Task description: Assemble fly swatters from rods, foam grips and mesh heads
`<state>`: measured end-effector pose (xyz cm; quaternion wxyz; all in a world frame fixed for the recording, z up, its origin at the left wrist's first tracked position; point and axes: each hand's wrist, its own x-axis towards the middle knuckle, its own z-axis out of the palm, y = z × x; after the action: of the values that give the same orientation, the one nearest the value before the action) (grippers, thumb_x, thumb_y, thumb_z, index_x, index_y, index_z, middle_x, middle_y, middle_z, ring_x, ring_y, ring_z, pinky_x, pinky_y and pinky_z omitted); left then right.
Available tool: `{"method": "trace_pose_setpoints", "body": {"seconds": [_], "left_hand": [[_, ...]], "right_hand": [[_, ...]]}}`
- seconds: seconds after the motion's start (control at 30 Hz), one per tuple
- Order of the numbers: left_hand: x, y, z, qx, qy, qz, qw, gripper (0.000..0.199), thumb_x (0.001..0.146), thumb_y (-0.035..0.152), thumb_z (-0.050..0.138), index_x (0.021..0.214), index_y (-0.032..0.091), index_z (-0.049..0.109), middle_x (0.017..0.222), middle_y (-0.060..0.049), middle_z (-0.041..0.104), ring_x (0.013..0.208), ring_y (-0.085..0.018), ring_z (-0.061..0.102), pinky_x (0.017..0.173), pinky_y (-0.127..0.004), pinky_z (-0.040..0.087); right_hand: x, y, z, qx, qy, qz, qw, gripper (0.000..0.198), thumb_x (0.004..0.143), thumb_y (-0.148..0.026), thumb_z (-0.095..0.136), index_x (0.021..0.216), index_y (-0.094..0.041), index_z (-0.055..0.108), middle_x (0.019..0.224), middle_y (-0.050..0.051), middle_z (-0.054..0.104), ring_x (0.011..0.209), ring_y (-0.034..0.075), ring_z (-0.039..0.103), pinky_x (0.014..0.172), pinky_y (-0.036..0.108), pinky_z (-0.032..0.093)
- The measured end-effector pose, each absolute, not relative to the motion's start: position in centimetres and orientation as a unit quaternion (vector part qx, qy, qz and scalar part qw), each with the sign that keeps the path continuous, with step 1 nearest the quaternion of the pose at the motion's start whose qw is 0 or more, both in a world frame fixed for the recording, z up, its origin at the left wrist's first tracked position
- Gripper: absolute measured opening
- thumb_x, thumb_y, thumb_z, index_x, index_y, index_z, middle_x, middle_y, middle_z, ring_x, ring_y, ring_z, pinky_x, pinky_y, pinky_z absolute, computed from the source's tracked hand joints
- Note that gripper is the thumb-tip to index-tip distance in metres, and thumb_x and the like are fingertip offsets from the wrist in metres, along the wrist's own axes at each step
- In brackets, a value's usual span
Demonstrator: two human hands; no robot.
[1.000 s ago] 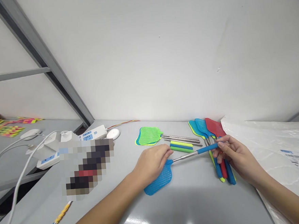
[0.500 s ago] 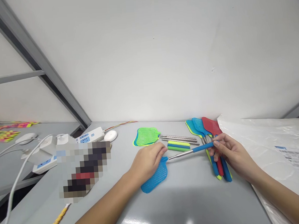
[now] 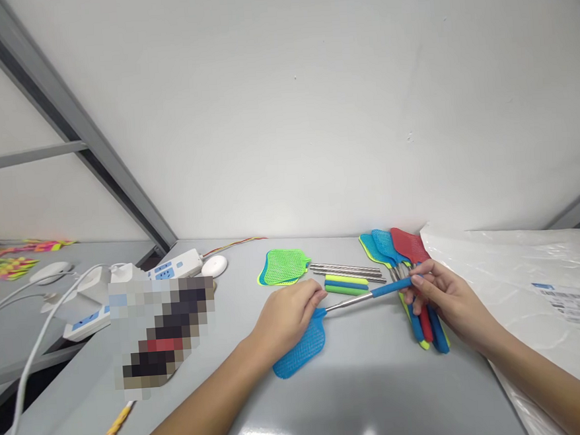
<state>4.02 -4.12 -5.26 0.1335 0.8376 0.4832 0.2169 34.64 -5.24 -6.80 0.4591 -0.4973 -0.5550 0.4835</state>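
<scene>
A blue fly swatter lies at a slant between my hands, its mesh head low on the left. My left hand is closed on the head near its neck, the fingertips partly hidden. The metal rod meets the neck and runs up right into a blue grip sleeve. Around the end of that sleeve my right hand is closed, with thumb and fingers pinching it. Beneath and behind the right hand lie several swatters in a bundle, including a red one.
Green mesh swatter heads lie stacked at the back, beside several metal rods and coloured sleeves. A white plastic package covers the right side. On the left are a power strip, cables, a round white object and a blurred-out item.
The rod's tip and the swatter neck have come together, with the rod and sleeve shifted slightly left. Both hands keep their hold; the view has shifted slightly.
</scene>
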Motion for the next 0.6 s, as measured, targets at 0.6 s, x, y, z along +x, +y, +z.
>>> {"method": "trace_pose_setpoints", "body": {"seconds": [0.6], "left_hand": [[4.4,-4.5,-5.4,0.838,0.517,0.165,0.053,0.030,0.099,0.040,0.031,0.087,0.025,0.055,0.073,0.002,0.065,0.067,-0.015,0.060,0.057,-0.025,0.031]], "right_hand": [[35.0,-6.3,-4.8,-0.487,-0.696,0.418,0.322,0.020,0.087,-0.044,0.058,0.091,-0.025,0.056,0.074,0.002,0.065,0.063,0.018,0.062,0.056,0.031,0.051]]}}
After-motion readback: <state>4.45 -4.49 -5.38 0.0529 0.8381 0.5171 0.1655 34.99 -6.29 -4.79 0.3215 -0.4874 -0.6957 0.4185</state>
